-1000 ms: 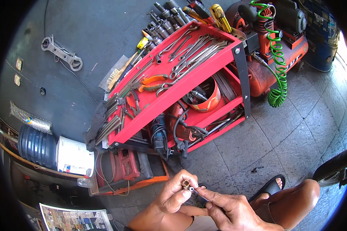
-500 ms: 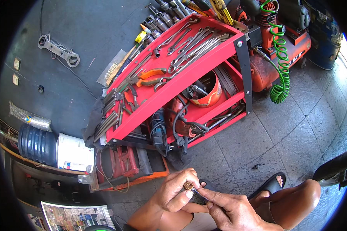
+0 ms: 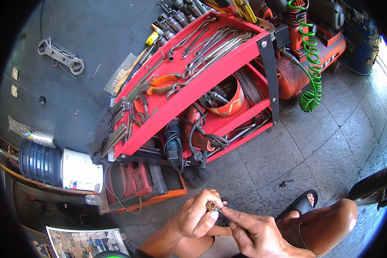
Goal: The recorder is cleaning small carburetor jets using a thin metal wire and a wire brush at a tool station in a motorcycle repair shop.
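Over my lap, my left hand (image 3: 194, 217) pinches a small brown hollow-looking piece (image 3: 211, 206) between thumb and forefinger. Its exact kind is too small to make out. From the right, my right hand (image 3: 260, 234) closes on a thin metal tool (image 3: 219, 210), with the index finger stretched along it. The tool's tip meets the end of the brown piece facing my right hand; most of its shaft is hidden by my fingers. Both hands are nearly touching.
Ahead stands a red tool cart (image 3: 215, 73) with spanners, pliers, a red bucket (image 3: 234, 105) and a corded power tool (image 3: 173, 144). Beyond it at right is a red compressor (image 3: 292, 77) with a coiled green hose (image 3: 311, 79). A sandal (image 3: 303, 205) rests on the tiled floor (image 3: 318, 144).
The brown piece is turned slightly in my left fingers, and the tool's tip still meets it. My hands have barely moved; the view has shifted a little.
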A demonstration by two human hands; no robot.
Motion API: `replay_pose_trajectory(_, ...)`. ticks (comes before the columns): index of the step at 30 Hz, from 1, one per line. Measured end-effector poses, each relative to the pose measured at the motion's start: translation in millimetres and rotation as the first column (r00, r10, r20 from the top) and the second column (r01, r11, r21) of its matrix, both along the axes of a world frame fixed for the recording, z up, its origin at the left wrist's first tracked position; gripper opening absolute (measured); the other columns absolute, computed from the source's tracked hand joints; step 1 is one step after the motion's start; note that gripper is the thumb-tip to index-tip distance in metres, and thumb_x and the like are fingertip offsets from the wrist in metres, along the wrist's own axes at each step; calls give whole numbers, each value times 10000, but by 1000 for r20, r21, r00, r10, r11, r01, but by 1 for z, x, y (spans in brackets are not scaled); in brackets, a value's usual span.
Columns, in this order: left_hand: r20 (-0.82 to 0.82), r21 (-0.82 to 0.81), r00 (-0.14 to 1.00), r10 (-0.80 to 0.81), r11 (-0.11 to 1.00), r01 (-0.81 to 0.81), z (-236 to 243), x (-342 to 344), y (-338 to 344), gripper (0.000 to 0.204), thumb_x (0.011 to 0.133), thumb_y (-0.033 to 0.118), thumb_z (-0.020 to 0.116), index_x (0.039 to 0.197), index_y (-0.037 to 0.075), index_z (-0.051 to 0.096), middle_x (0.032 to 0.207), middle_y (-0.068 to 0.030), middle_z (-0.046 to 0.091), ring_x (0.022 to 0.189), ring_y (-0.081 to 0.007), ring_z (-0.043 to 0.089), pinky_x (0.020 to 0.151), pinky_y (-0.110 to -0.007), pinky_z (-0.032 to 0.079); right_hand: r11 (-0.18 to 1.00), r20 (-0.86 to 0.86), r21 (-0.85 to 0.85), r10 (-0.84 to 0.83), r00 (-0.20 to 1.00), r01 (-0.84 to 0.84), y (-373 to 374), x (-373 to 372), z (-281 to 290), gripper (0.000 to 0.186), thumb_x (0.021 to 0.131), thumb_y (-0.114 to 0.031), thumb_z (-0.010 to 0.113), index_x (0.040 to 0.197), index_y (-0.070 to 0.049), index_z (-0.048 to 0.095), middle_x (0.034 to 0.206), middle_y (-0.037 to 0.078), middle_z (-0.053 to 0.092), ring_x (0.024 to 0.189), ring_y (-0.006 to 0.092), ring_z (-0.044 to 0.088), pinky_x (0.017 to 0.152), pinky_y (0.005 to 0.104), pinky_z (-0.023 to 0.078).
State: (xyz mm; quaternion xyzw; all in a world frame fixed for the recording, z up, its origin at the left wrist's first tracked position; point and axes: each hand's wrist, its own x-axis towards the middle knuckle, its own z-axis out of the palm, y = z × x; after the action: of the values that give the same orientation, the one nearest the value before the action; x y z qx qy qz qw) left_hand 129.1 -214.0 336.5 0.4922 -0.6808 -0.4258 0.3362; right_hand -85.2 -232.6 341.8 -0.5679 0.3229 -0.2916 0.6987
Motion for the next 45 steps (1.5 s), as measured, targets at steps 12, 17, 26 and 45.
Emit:
replay_pose_trajectory(12,-16,-23,999,44,999,-44,-4,-11,7,199,908,83,487,1067,-27,443,769,-139,526,618,-144,458,589,-344,419,999,23,1,-52,998,52,5,-2,-1,389,853,80,528,1234,29,586,1023,256,663,926,322,694,802,335,538)
replay_pose_trajectory(17,-296,73,954,48,997,-28,-15,-9,11,182,929,143,465,1041,1,442,808,-103,489,705,-126,424,716,-326,432,999,53,34,-29,998,27,3,-6,2,368,869,59,525,1229,23,589,1070,247,663,984,322,684,822,333,534)
replay_pose_trajectory(26,-392,142,919,48,990,9,-12,-12,7,196,927,200,464,1017,25,455,819,-83,460,750,-127,404,805,-346,435,998,54,55,-10,998,7,2,-12,8,371,871,53,522,1234,13,590,1023,239,675,938,304,696,805,338,535)
replay_pose_trajectory(45,-154,-105,988,-1,994,-16,-4,-11,-4,211,863,210,523,935,12,521,775,-103,529,682,-180,459,607,-334,372,997,-4,78,13,1000,-12,2,-18,7,391,883,39,522,1269,-5,564,1053,241,661,962,346,681,826,355,528)
